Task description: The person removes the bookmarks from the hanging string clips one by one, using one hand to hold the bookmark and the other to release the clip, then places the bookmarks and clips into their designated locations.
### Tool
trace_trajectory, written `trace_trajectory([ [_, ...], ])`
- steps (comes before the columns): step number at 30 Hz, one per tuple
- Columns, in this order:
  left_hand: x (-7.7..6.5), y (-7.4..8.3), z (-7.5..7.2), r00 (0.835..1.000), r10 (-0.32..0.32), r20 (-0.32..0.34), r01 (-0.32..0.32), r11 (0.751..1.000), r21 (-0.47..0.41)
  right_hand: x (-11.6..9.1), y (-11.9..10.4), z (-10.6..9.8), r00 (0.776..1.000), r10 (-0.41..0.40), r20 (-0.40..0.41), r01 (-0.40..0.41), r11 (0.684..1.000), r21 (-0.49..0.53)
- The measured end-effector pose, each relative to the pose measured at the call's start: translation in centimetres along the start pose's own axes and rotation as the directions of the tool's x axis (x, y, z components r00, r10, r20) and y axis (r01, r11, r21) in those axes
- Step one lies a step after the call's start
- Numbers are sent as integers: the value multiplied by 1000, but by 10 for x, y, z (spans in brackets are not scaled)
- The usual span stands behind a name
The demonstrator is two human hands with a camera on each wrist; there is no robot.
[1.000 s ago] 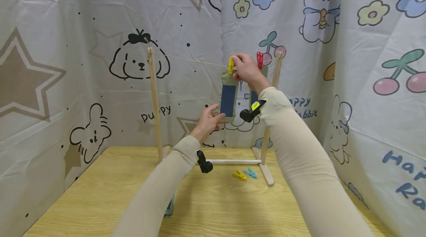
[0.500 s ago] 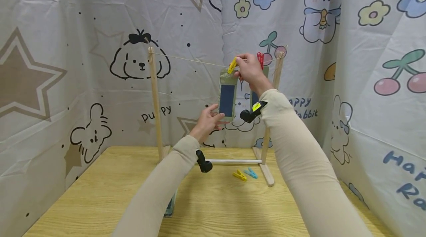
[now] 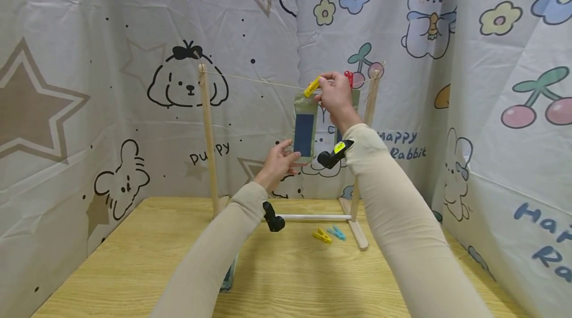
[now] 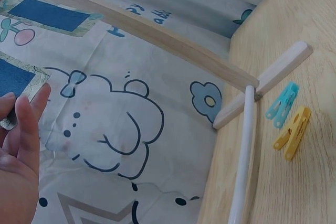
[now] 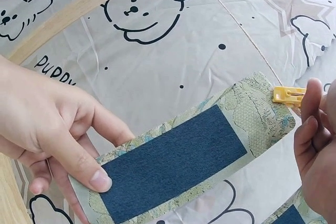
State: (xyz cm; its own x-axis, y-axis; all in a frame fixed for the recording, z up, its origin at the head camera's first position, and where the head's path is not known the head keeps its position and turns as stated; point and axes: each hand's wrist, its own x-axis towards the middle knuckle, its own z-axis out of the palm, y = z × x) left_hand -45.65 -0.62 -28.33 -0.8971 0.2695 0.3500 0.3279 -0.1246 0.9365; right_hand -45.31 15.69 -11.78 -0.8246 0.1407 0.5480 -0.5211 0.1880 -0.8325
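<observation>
A green patterned cloth piece with a dark blue panel [image 3: 304, 134] hangs upright at a thin string [image 3: 259, 80]. My left hand [image 3: 276, 164] pinches its lower end, thumb on the panel and fingers behind, as the right wrist view shows. Up at the top edge, my right hand [image 3: 337, 97] pinches a yellow clothespin [image 3: 312, 87], which slants to the upper right. In the right wrist view the clothespin's tip [image 5: 283, 94] overlaps the cloth's top corner beside the string. Farther right, a red clothespin [image 3: 348, 78] holds a second, similar cloth piece [image 4: 50, 14], partly hidden by my right hand and wrist.
Two wooden posts, left [image 3: 207, 139] and right [image 3: 372, 95], carry the string, joined low down by a white bar [image 3: 313, 217]. On the table [image 3: 277, 268] lie another yellow clothespin [image 3: 321, 235] and a blue one [image 3: 337, 232]. A dark green patterned item [image 3: 228, 281] shows beside my left forearm.
The yellow clothespin in my right hand has tipped from upright to slanting right. The cloth has shifted slightly left at its top; my left hand has barely moved.
</observation>
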Motion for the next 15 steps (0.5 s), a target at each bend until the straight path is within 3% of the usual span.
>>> trace_trajectory([
  [7, 1, -1, -2, 1000, -8, 1, 8, 1000, -4, 1, 5, 5, 997, -30, -70, 36, 996, 83],
  [15, 0, 3, -2, 1000, -6, -11, 6, 1000, 16, 1, 4, 6, 995, -47, -89, 58, 989, 134],
])
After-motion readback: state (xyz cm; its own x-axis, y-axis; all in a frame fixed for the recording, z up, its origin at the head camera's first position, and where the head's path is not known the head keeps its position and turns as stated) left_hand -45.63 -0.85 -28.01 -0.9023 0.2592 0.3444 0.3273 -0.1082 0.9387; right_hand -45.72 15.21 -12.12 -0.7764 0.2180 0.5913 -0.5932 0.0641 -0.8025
